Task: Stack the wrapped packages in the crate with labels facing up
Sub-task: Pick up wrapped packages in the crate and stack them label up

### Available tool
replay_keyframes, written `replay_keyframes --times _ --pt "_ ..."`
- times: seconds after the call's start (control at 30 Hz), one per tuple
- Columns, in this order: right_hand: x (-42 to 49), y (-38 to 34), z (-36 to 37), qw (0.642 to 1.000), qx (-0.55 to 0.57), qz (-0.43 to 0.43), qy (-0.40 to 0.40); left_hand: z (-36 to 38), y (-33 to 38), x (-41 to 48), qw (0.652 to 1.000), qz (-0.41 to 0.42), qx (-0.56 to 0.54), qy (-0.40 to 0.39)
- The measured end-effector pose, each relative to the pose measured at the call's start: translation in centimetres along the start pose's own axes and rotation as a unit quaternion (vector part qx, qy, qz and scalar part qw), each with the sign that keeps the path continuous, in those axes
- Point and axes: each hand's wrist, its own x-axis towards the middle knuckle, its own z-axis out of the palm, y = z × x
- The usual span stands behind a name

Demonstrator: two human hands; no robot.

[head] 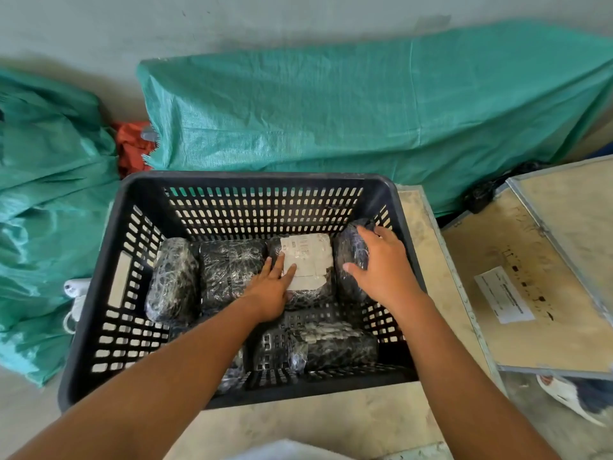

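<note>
Inside the black slotted crate (109,260), both hands reach down toward a row of wrapped packages lying along the far wall. Four dark, film-wrapped bundles sit side by side there: the leftmost package (172,280), a second package (229,267) next to it, a labelled package (308,260) with its white label facing up, and a rightmost package (351,257) tilted up against the crate's right wall. Another package (335,346) lies nearer the front, on the crate's floor.

The left hand (270,290) rests flat on the labelled package, fingers (280,265) extended and slightly spread, their tips touching the edge of the label. The right hand (381,260) is cupped over the rightmost package, fingers spread around its rounded top and side, the thumb pressing its inner face.

The crate stands on a pale tabletop (331,423). To the right lies a wooden board (530,260) with metal edging and a paper sticker. Green woven sacks (365,111) lean against the wall behind.
</note>
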Motion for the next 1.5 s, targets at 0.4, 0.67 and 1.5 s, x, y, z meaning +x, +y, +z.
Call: replay_keyframes --times 0.4,0.67,1.5 --pt "-1.5 0.0 3.2 0.988 -0.148 -0.034 -0.016 0.9 -1.0 0.5 1.0 0.006 -0.002 0.023" --pt "-0.6 0.7 3.6 0.994 0.094 -0.006 -0.046 1.1 -1.0 0.4 1.0 0.011 -0.001 0.029" --pt "-4.4 -4.9 -8.2 0.832 0.553 0.017 0.027 -9.9 8.0 -11.9 0.84 0.267 -0.204 0.425"
